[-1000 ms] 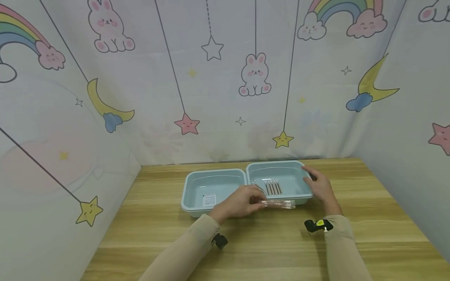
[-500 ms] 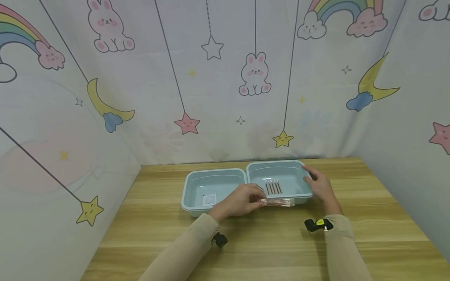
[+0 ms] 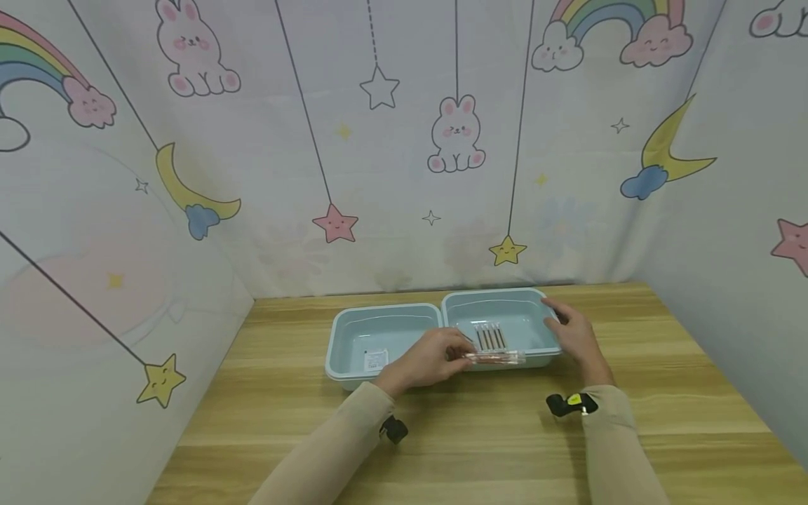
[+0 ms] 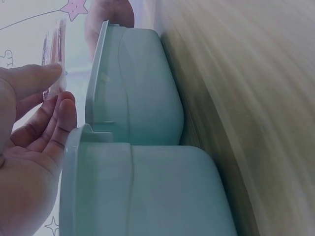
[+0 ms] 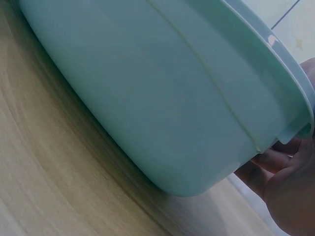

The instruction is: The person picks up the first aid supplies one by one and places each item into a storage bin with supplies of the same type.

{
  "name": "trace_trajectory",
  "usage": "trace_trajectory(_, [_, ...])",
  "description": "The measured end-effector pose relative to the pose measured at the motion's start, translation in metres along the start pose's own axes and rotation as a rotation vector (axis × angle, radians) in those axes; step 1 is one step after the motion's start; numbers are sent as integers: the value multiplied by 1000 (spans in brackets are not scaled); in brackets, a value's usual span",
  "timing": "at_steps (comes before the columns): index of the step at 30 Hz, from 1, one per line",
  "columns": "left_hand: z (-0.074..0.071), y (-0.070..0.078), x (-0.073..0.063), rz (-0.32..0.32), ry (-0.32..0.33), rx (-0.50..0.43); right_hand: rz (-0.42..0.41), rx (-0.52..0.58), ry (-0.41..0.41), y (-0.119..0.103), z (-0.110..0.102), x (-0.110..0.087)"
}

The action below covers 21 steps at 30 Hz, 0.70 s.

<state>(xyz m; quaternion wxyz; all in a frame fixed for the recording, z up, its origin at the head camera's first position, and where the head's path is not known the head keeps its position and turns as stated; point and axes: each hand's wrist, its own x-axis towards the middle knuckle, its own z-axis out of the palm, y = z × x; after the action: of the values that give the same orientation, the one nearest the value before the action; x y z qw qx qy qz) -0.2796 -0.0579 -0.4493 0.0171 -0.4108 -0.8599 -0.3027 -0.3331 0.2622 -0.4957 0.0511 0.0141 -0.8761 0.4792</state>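
Note:
In the head view, my left hand (image 3: pixel 429 356) pinches one end of a clear packet of cotton swabs (image 3: pixel 499 358) between thumb and fingers. The packet lies sideways over the front rim of the right light-blue basin (image 3: pixel 536 360). Inside that basin, several dark sticks with pale ends (image 3: pixel 491 337) lie side by side, and another thin stick shows partly behind my left hand. My right hand (image 3: pixel 577 340) grips the basin's right rim; the right wrist view has its fingers (image 5: pixel 273 160) curled under the lip. In the left wrist view, the packet (image 4: pixel 54 44) points away from the thumb.
A second light-blue basin (image 3: pixel 347 382) stands against the first on its left, with a small white printed sachet (image 3: pixel 376 360) on its floor. Both rest on a wood-grain table (image 3: pixel 480 449) near the back, before a cartoon-printed cloth wall (image 3: pixel 404 175).
My left hand has risen slightly and shifted a little left with the packet, which now overlaps the right basin's front rim. My right hand stays on the rim.

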Motion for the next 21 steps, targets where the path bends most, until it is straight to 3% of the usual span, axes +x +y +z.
trace_trajectory(21, [1,-6,0,-40,33,0,-12,6,12,0,1,0])
